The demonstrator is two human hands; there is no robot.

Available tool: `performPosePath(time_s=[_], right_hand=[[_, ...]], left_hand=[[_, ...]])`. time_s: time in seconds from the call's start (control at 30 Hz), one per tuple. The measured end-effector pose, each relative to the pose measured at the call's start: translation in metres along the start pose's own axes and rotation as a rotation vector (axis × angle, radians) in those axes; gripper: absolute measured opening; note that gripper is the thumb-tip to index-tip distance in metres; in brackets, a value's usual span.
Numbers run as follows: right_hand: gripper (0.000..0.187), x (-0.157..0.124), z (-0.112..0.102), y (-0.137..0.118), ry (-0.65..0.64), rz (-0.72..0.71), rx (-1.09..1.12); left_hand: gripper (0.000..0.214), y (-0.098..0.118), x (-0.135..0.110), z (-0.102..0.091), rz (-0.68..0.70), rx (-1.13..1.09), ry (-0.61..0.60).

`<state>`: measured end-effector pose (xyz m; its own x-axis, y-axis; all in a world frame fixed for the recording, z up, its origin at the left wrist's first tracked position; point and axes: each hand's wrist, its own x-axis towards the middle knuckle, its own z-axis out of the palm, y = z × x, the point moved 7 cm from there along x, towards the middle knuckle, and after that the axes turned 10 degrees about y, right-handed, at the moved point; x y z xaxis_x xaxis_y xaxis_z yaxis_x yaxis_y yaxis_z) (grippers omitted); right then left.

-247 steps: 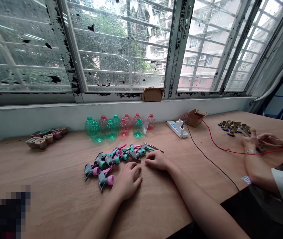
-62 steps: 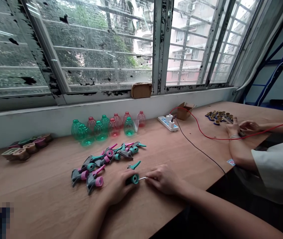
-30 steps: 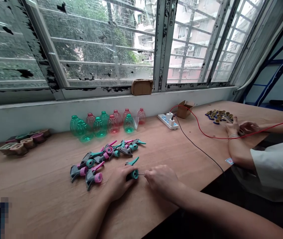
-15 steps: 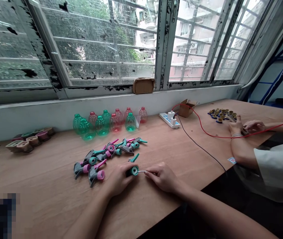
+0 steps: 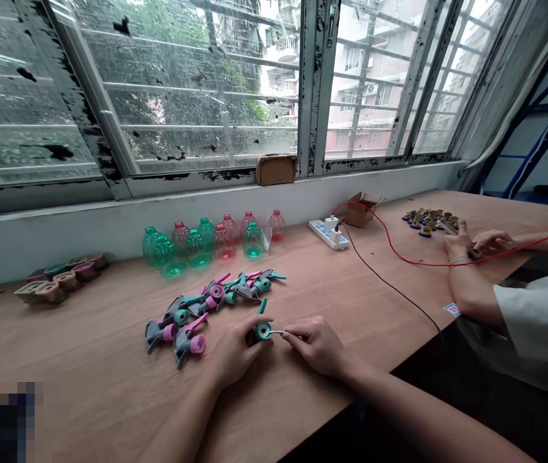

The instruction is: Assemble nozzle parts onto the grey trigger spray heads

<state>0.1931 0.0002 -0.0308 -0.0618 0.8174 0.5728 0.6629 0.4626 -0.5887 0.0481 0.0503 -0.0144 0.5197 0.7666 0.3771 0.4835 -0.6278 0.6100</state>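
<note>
My left hand (image 5: 235,350) is closed round a grey spray-trigger head with a teal collar (image 5: 261,328), held just above the wooden table (image 5: 85,386), its open collar turned toward my right hand. My right hand (image 5: 317,344) pinches a thin metal tool (image 5: 278,332) whose tip sits at the collar's mouth. Just beyond my hands lies a pile of several spray-trigger heads (image 5: 206,305) with teal and pink collars.
Green and pink bottles (image 5: 211,239) stand along the wall. Small coloured caps (image 5: 59,283) sit far left. A power strip (image 5: 329,235), red and black cables (image 5: 399,257) and a small cardboard box (image 5: 361,209) lie to the right, where another person's hands (image 5: 476,247) work beside small parts (image 5: 428,220).
Eight seconds ago both hands lay on the table with nothing in them. Since then the left took a teal-collared trigger head and the right a thin tool; lately the head turned slightly upright.
</note>
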Motion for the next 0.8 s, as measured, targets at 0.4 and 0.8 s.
performPosePath(time_s=[0.4, 0.8], right_hand=[[0.032, 0.002, -0.001, 0.001, 0.028, 0.029, 0.061], [0.022, 0.005, -0.007, 0.004, 0.086, 0.083, 0.142]], left_hand=[[0.038, 0.003, -0.002, 0.011, 0.081, -0.105, 0.007], [0.055, 0.006, -0.003, 0.014, 0.066, -0.094, -0.05]])
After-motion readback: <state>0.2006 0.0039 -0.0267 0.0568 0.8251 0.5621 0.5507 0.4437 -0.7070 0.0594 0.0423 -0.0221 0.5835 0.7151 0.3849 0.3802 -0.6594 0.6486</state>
